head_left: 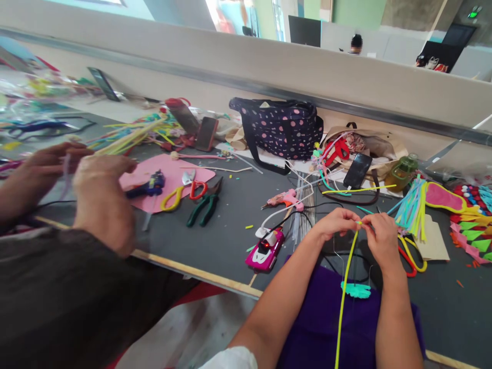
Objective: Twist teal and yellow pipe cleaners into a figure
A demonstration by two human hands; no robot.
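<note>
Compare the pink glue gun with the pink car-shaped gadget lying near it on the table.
The pink glue gun is pale pink and slim, with a pointed nozzle aimed left; the car-shaped gadget is deep magenta, broad and rounded. The glue gun shows no light, while the car-shaped gadget has a small red light glowing on top. The glue gun lies farther from the table edge; the car-shaped gadget sits close to it. Both lie untouched beside the left hand.

A dark grey table (230,225) with a wooden edge stands against a low beige partition (269,66). Beyond it are green walls (357,10) and bright daylit windows (226,13).
</note>
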